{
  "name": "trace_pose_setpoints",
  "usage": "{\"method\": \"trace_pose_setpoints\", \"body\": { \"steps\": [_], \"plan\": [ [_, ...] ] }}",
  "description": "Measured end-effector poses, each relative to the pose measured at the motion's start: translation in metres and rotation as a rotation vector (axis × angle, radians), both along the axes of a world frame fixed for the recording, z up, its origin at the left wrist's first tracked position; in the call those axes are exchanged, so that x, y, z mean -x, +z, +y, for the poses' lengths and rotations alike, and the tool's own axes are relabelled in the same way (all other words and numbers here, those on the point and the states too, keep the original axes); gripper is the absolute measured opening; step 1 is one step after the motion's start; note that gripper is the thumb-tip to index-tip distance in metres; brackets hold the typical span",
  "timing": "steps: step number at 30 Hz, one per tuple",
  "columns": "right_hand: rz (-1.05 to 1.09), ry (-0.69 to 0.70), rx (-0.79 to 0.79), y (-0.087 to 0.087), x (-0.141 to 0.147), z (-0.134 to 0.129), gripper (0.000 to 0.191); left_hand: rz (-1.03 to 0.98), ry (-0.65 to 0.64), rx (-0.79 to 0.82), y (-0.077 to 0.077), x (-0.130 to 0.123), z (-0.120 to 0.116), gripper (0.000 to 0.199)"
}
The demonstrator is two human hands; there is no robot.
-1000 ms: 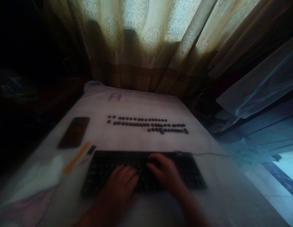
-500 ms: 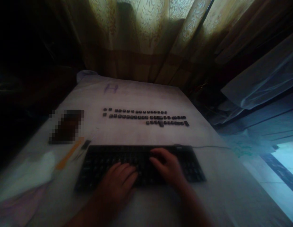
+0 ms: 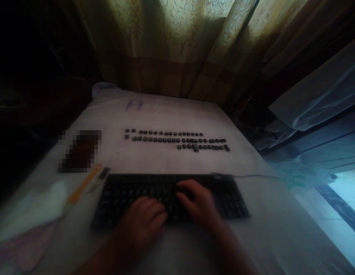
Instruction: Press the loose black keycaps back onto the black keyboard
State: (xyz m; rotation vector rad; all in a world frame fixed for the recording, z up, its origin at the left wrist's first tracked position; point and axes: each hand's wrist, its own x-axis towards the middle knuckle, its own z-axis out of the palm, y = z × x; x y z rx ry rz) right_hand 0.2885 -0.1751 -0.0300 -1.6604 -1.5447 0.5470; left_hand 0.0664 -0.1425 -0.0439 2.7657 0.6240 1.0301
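Note:
A black keyboard [image 3: 120, 194] lies across the near part of the table. On its middle-left keys rests my left hand [image 3: 144, 217], palm down, the fingers lying side by side and holding nothing that shows. My right hand [image 3: 197, 200] is over the middle of the keyboard, thumb and forefinger brought toward each other in a pinch at the keys. Whatever may be between those fingertips is too dark and small to make out. Beyond the keyboard, loose black keycaps [image 3: 164, 139] are laid out in rows on the white cloth.
Left of the keyboard lie an orange strip-like tool [image 3: 84, 184], a small dark object [image 3: 104, 173] and a white cloth or paper [image 3: 37, 206]. A blurred-out dark item [image 3: 81, 151] is farther left. The keyboard's cable [image 3: 257, 176] runs right. Curtains [image 3: 166, 68] hang behind the table.
My right hand has shifted slightly left along the keyboard. The left hand stays in nearly the same place, and the keycap rows look unchanged.

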Motion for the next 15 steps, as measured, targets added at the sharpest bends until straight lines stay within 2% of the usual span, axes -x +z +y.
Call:
{"method": "trace_pose_setpoints", "body": {
  "steps": [5,10,15],
  "plan": [
    [-0.149,0.049,-0.022,0.001,0.004,0.002,0.02,0.129,0.021,-0.03,0.009,-0.002,0.002,0.027],
    [-0.218,0.074,0.052,0.009,0.011,0.006,0.02,0.149,0.059,-0.042,0.005,-0.006,0.0,0.029],
    [-0.192,0.057,0.131,0.015,0.014,0.008,0.02,0.167,0.126,-0.015,0.004,-0.008,-0.001,0.032]
  ]
}}
